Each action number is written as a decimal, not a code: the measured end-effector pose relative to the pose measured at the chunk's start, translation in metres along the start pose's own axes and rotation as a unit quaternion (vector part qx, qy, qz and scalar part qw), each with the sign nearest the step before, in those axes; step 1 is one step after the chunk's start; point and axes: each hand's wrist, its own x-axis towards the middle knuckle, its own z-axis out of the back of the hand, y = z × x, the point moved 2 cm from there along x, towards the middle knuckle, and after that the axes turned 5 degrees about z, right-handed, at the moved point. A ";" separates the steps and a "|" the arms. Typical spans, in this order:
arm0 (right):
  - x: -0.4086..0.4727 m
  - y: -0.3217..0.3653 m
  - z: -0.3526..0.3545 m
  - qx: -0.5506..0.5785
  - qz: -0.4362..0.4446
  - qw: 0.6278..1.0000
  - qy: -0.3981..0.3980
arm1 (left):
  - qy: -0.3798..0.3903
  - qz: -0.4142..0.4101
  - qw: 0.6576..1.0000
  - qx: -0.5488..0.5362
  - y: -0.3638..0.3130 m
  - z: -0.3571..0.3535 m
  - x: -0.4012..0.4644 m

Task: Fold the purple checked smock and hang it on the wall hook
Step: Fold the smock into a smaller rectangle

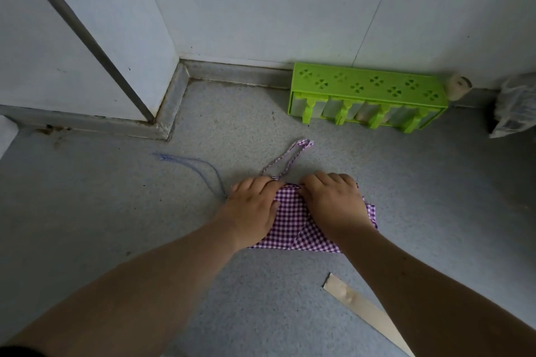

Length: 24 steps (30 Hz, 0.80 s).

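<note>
The purple checked smock lies folded into a small packet on the grey floor. Its two checked ties trail away from the far edge toward the wall. My left hand rests on the packet's left part, fingers curled at the far edge. My right hand covers the right part, fingers bent down over the far edge. Whether either hand pinches the cloth is hidden by the knuckles. No wall hook is in view.
A green plastic rack lies against the skirting at the back right. A bluish cord lies left of the smock. A beige strip lies at the front right. A crumpled plastic bag sits at the far right.
</note>
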 end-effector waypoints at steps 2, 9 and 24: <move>0.000 -0.004 -0.002 0.004 0.003 1.000 0.009 | -0.017 0.008 1.000 -0.016 0.000 -0.005 0.001; 0.009 -0.008 -0.002 0.031 -0.029 0.999 0.028 | -0.049 0.050 0.996 -0.047 0.001 -0.006 0.008; -0.010 0.019 -0.017 0.060 -0.108 0.992 0.006 | -0.136 0.054 0.988 -0.058 0.006 -0.015 0.010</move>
